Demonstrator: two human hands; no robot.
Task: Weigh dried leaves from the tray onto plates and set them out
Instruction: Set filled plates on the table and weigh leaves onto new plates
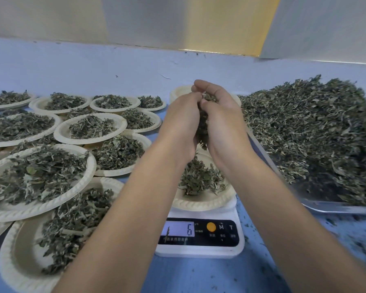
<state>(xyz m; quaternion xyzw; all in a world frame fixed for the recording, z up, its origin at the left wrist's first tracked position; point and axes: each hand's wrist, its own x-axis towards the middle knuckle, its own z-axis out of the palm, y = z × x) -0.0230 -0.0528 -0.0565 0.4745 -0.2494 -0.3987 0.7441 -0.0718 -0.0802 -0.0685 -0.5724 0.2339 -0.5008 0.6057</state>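
A blue table top (pixel 199 275) runs back to a pale wall (pixel 93 64), with dull metal panels (pixel 177 22) above the wall's far edge. Leaf crumbs speckle the blue at the near right. On the right lies a metal tray (pixel 336 209), its visible left edge slanting from far left to near right, heaped with dried leaves (pixel 315 134). At near centre a white scale (pixel 201 250) turns its display toward the person (the reading looks like a 6, though it is blurred). A pale plate (pixel 199 203) sits on the scale and carries a small mound of leaves (pixel 201 176). Above that plate the left hand (pixel 181 123) and right hand (pixel 222 125) are cupped together, fingers curled, holding a clump of dried leaves (pixel 203 127) between the palms. The clump lies lengthwise from the fingertips toward the wrists. Filled plates (pixel 38 176) overlap across the left of the table. A stack of empty plates (pixel 178 92) shows just beyond the hands.
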